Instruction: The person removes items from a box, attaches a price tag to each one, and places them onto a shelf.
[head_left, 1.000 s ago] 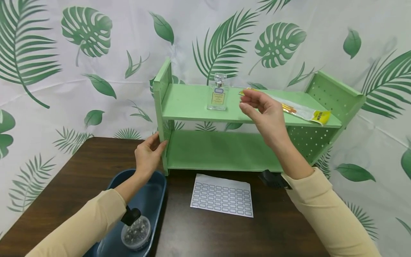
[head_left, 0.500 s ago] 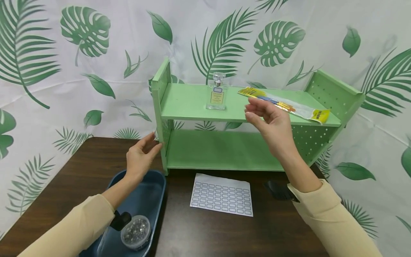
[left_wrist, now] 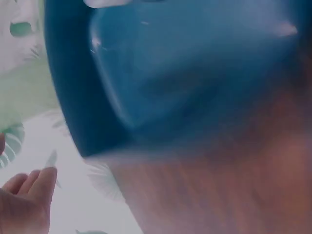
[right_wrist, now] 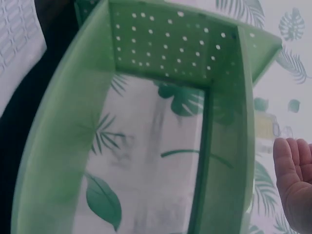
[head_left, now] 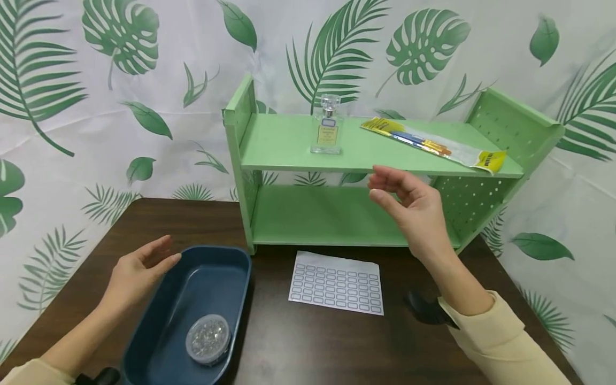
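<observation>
My left hand (head_left: 137,275) hovers beside the blue tray (head_left: 246,291), over its left rim, with fingers loosely bent and nothing visible in them. Inside the tray lies a round clear tub (head_left: 208,339) of small shiny pieces. In front of the green two-tier shelf (head_left: 284,136), my right hand (head_left: 414,211) hangs with relaxed fingers and thumb apart, holding nothing. A glass perfume bottle (head_left: 328,133) with a yellowish label stands upright on the upper tier. To its right lies a clear and yellow packet of paintbrushes (head_left: 423,143).
A white sheet of blue-outlined labels (head_left: 337,283) lies on the dark wooden table (head_left: 308,347), in front of the shelf. The perforated right side panel (head_left: 512,131) leans outward. Behind everything hangs a white leaf-print cloth (head_left: 192,43).
My left hand has left the shelf's left side and moved down and left to the tray. My right hand has lowered slightly from the upper tier. The camera view has shifted slightly.
</observation>
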Demonstrator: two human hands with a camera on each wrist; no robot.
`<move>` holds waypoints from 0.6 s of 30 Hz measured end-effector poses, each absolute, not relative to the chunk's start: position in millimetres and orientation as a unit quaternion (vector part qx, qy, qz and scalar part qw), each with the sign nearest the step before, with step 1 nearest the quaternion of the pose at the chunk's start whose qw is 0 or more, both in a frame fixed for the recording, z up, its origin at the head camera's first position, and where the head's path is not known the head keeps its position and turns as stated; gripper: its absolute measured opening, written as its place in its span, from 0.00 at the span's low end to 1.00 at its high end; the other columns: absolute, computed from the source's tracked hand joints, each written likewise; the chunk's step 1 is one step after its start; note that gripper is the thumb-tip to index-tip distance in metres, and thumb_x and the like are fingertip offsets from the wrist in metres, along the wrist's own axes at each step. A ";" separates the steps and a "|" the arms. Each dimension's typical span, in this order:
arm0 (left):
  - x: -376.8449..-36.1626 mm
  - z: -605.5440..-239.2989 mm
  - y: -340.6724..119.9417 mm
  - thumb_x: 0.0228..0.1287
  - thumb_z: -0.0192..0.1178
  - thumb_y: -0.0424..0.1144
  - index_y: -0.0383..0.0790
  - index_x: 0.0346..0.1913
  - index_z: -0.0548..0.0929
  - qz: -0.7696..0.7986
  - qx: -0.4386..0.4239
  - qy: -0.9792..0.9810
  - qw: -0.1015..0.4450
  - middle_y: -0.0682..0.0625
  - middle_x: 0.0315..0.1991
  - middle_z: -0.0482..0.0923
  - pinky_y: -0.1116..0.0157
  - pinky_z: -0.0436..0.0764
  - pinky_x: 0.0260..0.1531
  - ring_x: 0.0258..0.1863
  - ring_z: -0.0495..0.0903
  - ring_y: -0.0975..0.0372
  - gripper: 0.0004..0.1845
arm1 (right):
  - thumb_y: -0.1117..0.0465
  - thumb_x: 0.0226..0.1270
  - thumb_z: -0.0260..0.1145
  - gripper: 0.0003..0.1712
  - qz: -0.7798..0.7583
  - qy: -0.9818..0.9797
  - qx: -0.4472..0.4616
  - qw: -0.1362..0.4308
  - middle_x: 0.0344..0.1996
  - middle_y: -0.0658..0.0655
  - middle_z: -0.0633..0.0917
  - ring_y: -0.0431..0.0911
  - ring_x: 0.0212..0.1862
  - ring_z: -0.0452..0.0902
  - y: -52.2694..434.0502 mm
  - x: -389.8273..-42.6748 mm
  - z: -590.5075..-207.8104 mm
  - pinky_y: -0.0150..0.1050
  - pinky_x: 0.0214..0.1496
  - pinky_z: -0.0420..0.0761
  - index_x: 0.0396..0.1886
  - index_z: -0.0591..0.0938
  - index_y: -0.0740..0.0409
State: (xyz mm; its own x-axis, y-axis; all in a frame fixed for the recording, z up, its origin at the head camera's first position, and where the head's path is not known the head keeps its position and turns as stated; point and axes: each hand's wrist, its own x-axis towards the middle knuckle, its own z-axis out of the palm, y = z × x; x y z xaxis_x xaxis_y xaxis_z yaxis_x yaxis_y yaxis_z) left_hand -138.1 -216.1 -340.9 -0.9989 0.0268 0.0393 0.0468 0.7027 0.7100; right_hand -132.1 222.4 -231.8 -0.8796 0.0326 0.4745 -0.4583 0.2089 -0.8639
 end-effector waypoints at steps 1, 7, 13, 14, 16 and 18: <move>-134.6 -343.3 -222.0 0.70 0.56 0.54 0.33 0.72 0.64 -0.377 -0.018 -0.926 -0.001 0.32 0.64 0.72 0.81 0.77 0.35 0.61 0.74 0.41 0.36 | 0.69 0.65 0.67 0.20 0.613 -0.751 0.144 0.200 0.41 0.41 0.87 0.34 0.48 0.82 220.7 -130.7 -233.7 0.24 0.50 0.80 0.56 0.80 0.66; -117.1 -360.7 -244.6 0.71 0.56 0.53 0.28 0.71 0.63 -0.360 -0.015 -0.931 -0.053 0.29 0.64 0.69 0.59 0.84 0.44 0.63 0.71 0.36 0.38 | 0.72 0.64 0.66 0.19 0.622 -0.745 0.159 0.181 0.43 0.42 0.86 0.33 0.49 0.82 207.3 -124.3 -249.5 0.27 0.51 0.81 0.54 0.82 0.55; -106.6 -377.3 -248.6 0.71 0.56 0.51 0.25 0.69 0.64 -0.378 -0.007 -0.923 -0.072 0.29 0.65 0.68 0.71 0.84 0.41 0.63 0.70 0.37 0.36 | 0.73 0.64 0.65 0.21 0.613 -0.760 0.152 0.155 0.42 0.35 0.85 0.32 0.49 0.81 191.9 -120.6 -267.4 0.27 0.50 0.82 0.57 0.79 0.66; -105.5 -379.5 -248.2 0.71 0.56 0.50 0.25 0.69 0.65 -0.382 -0.005 -0.921 -0.072 0.30 0.65 0.68 0.75 0.82 0.39 0.63 0.71 0.38 0.36 | 0.72 0.64 0.65 0.21 0.611 -0.763 0.149 0.150 0.42 0.34 0.85 0.32 0.49 0.81 189.4 -119.9 -270.7 0.27 0.49 0.82 0.58 0.78 0.67; -103.4 -383.3 -247.4 0.72 0.56 0.51 0.25 0.69 0.65 -0.389 0.005 -0.918 -0.075 0.30 0.65 0.68 0.78 0.81 0.38 0.63 0.71 0.39 0.35 | 0.72 0.64 0.65 0.21 0.609 -0.767 0.146 0.138 0.42 0.34 0.84 0.31 0.49 0.81 184.4 -118.9 -277.6 0.27 0.49 0.82 0.58 0.78 0.68; -101.5 -386.3 -247.1 0.72 0.55 0.51 0.27 0.69 0.65 -0.388 0.013 -0.919 -0.073 0.30 0.65 0.68 0.75 0.82 0.39 0.63 0.71 0.39 0.35 | 0.72 0.64 0.66 0.22 0.615 -0.766 0.142 0.123 0.42 0.34 0.84 0.32 0.49 0.81 179.2 -118.1 -284.7 0.27 0.49 0.82 0.58 0.78 0.68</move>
State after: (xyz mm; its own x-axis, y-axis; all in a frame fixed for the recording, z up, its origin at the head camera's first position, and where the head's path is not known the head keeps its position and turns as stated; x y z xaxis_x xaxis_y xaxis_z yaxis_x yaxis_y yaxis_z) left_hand -101.5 -247.1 -386.3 -0.9891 0.0325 -0.1435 -0.0801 0.6989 0.7107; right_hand -118.1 179.2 -284.7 -0.9292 -0.0667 0.3636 -0.3694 0.2034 -0.9068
